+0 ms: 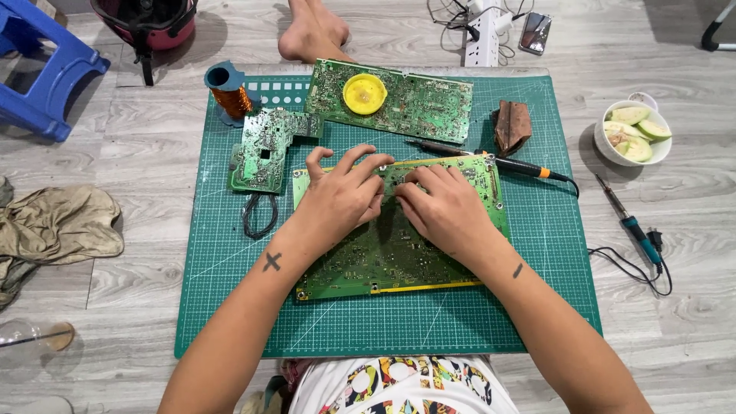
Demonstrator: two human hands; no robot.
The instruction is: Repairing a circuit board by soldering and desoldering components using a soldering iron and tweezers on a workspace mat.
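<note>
A large green circuit board lies solder side up in the middle of a green cutting mat. My left hand rests on the board's upper left part, fingers curled and spread, fingertips near its far edge. My right hand rests on the board's upper right part, fingers bent toward the left hand. The fingertips of both hands meet over one spot near the board's top centre. What they pinch there is hidden.
On the mat's far side lie a long circuit board with a yellow lid, a smaller board, a copper wire spool, a soldering iron and a brown sponge. Right of the mat: a bowl of fruit slices, a second iron.
</note>
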